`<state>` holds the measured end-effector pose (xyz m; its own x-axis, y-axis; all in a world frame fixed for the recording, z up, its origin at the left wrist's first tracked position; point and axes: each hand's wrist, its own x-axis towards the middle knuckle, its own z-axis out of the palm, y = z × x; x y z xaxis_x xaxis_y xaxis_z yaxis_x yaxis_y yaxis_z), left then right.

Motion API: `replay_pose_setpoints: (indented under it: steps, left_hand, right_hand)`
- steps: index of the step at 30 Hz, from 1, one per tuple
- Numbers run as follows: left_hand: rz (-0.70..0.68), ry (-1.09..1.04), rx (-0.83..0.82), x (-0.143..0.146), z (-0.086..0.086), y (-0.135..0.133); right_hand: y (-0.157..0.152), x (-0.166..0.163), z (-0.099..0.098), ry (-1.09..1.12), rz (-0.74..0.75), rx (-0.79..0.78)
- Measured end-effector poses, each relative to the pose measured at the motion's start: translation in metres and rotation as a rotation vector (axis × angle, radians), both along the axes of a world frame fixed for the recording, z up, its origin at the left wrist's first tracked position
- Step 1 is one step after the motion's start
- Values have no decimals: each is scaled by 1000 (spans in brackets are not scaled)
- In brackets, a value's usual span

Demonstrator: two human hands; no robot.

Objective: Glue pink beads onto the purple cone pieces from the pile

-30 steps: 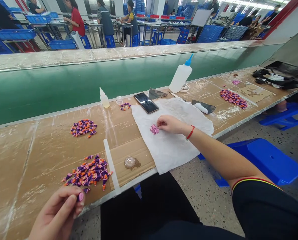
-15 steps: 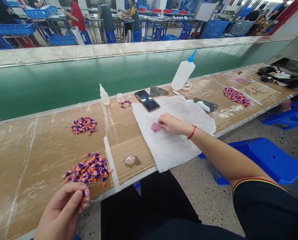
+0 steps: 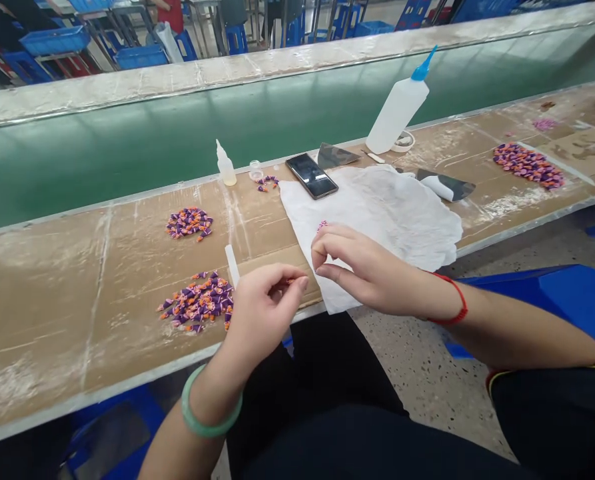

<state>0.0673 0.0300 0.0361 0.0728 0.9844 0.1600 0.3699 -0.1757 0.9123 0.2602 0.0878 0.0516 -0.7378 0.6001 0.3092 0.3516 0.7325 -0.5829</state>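
My left hand, a green bangle on its wrist, is raised over the table's front edge. Its thumb and fingers pinch a small purple-and-orange clay figure, mostly hidden now. My right hand, with a red cord at the wrist, faces it across a short gap. Thumb and forefinger meet at the tip; anything between them is too small to make out. Behind the right hand, a little heap of pink-and-white bits shows partly on the white cloth. Left of my hands lies a pile of purple-and-orange figures.
A second pile of figures lies farther back. Along the back edge are a small dropper bottle, a phone and a large white bottle. Another pile sits far right. A blue stool stands at the right.
My left hand has moved right and up from the near pile. My right hand has come back from the pink bits toward it. The view has tilted down.
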Motion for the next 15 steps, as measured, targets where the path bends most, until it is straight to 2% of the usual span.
replay_pose_setpoints:
  steps: [9, 15]
  left_hand:
    - [28, -84, -7, 10, 2, -6]
    - [38, -237, -121, 12, -1, -5]
  right_hand:
    - [-11, -7, -3, 16, -36, 66]
    - [-15, -4, 4, 75, -54, -73]
